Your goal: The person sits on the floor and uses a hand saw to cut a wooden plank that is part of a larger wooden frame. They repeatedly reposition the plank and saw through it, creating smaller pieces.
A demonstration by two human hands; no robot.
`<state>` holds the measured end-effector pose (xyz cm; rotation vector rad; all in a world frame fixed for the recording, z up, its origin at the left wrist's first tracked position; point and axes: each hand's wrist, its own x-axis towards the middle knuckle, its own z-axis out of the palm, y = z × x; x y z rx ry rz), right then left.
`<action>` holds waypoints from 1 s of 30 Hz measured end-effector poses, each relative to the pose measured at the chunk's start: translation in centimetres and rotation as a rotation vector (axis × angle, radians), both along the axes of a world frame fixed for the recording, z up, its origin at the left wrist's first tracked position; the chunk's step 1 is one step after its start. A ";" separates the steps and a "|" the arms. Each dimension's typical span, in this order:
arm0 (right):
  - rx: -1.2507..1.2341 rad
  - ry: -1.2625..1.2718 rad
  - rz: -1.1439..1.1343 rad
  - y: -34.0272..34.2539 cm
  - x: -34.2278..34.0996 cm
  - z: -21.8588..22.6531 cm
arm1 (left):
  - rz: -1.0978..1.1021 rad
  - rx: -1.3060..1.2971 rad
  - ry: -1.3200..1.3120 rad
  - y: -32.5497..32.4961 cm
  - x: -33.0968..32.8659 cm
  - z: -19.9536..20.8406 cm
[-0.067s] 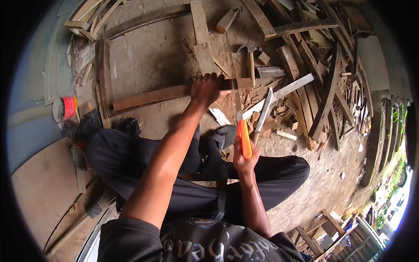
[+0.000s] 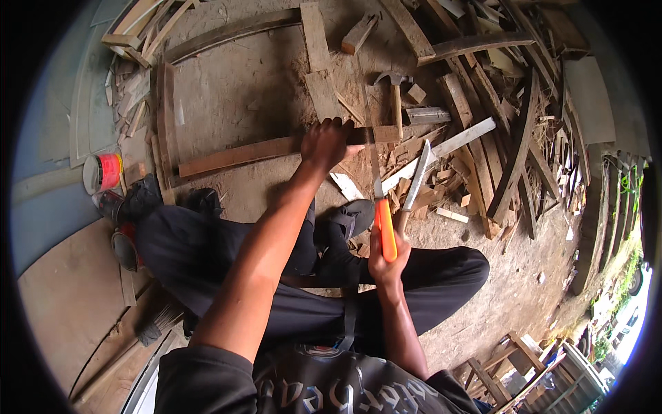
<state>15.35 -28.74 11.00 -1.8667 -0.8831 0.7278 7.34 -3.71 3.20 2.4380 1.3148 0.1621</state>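
Orange-handled saw (image 2: pixel 376 181) crosswise over a wooden plank (image 2: pixel 258 150).
The right hand (image 2: pixel 388 268) is closed around the saw's handle (image 2: pixel 386 226); its long axis runs away from the body, crossing near the plank's right end. The left hand (image 2: pixel 327 143), nearer that crossing, clamps the plank just left of it; cut depth is unclear. The handle sits slightly nearer the body than earlier.

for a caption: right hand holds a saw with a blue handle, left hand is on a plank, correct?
The handle is orange, not blue, in the head view; the right hand does hold the saw, left hand on a plank.
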 end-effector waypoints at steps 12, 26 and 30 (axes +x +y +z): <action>0.054 0.071 0.036 -2.2 0.2 -0.1 | 0.007 0.271 -0.124 0.3 -0.2 -1.6; 0.033 0.003 0.006 -4.8 -0.7 1.5 | -0.036 0.101 -0.024 -0.2 -0.4 -0.6; 0.063 0.122 -0.021 6.5 1.7 0.5 | -0.029 0.023 0.015 1.2 0.4 -1.0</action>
